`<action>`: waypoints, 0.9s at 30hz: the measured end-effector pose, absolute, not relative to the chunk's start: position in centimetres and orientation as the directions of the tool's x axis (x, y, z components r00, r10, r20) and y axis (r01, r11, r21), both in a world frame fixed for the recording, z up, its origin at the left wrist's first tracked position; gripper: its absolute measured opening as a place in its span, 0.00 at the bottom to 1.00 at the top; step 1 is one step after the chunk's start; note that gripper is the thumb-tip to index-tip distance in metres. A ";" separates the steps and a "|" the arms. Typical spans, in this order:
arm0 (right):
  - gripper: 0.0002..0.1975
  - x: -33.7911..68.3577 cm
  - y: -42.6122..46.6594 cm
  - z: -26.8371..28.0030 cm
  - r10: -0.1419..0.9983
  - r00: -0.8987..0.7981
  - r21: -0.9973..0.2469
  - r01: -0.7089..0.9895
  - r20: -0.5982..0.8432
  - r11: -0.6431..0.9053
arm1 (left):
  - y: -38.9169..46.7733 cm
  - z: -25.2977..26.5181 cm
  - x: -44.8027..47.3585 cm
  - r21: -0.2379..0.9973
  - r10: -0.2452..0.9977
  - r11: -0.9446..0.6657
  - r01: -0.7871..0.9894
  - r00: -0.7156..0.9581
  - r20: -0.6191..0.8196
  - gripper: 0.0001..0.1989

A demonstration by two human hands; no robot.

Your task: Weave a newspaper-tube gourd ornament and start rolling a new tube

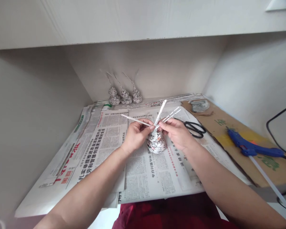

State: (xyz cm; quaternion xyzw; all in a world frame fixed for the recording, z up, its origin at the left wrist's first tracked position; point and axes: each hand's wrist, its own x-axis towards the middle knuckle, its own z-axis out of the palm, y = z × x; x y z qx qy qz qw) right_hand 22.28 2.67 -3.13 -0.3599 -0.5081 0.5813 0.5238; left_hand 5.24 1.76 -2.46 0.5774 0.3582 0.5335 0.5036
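Held at the top between two hands: a gourd (156, 144) of woven paper, roughly upright, with neck just beneath the fingertips and wide base lower down, between the wrists. Impossible to tell whether resting on the newspaper (143, 181) or raised slightly above.

Left of the gourd's top, the left hand (137, 133), grip closed in a pinch of thumb and forefinger, clasping a thin strip (133, 119) pointing out leftward. Right of the gourd's top, the right hand (177, 132), likewise pinched, grasping paired strips (173, 113) slanting up to the right. Both grips close together, directly over the gourd's neck. Between them, out of the gourd's top, a thicker tube (160, 113), rising with a slight lean rightward.

Just right of the gourd, partly hidden behind the right hand, black scissors (195, 129). Farther right of the gourd, cardboard (220, 125), bearing a blue glue gun (252, 147) with nozzle aimed toward the gourd and a pale glue stick (267, 176) slanting out behind. Right of the gourd and farther back, also on the cardboard, a grey wad (199, 105).

Behind the gourd, thin rods (171, 100) laid along the wall. Behind and left of the gourd, three small gourds (126, 97) in a row, thin ends rising from their tops. In front of the gourd, beyond the newspaper's near edge, dark red cloth (171, 211).
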 end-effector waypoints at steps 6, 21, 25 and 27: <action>0.09 22.4 2.5 -2.7 0.941 -0.274 -0.967 -0.211 0.198 0.142 | 1.9 -2.5 5.1 0.963 0.954 -0.247 -0.108 0.146 0.261 0.08; 0.12 21.5 1.8 -2.7 0.950 -0.138 -0.960 0.002 0.278 0.281 | 1.6 -2.6 5.4 0.953 0.971 -0.129 -0.273 0.159 0.177 0.10; 0.10 21.6 2.0 -2.7 0.943 -0.144 -0.953 -0.021 0.301 0.301 | 1.8 -2.7 5.4 0.949 0.980 -0.097 -0.301 0.139 0.144 0.11; 0.12 21.6 1.9 -2.7 0.945 -0.163 -0.958 -0.001 0.282 0.286 | 1.8 -2.6 5.4 0.949 0.981 -0.091 -0.301 0.136 0.137 0.12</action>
